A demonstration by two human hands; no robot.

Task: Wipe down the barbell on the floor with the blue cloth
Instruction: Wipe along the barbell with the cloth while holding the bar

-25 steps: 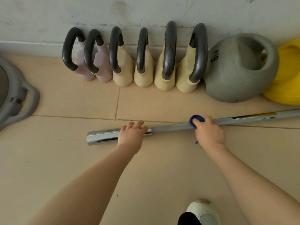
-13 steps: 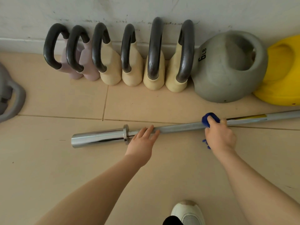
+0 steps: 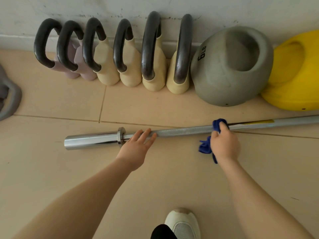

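Note:
A chrome barbell (image 3: 183, 131) lies on the tiled floor, its sleeve end at the left and its shaft running off the right edge. My left hand (image 3: 136, 145) rests flat on the shaft just right of the collar, fingers spread. My right hand (image 3: 224, 143) grips the blue cloth (image 3: 216, 125), which is wrapped over the shaft near a yellow label; a loose tail of cloth hangs below the hand onto the floor.
Along the wall stand several kettlebells (image 3: 151, 54) with dark handles, a grey 6 LB weight (image 3: 229, 69) and a yellow weight (image 3: 295, 75). A grey object (image 3: 8, 100) sits at the left edge. My white shoe (image 3: 183, 223) is at the bottom.
My right hand and the cloth have slid right along the shaft. My left hand has shifted from the sleeve past the collar onto the shaft.

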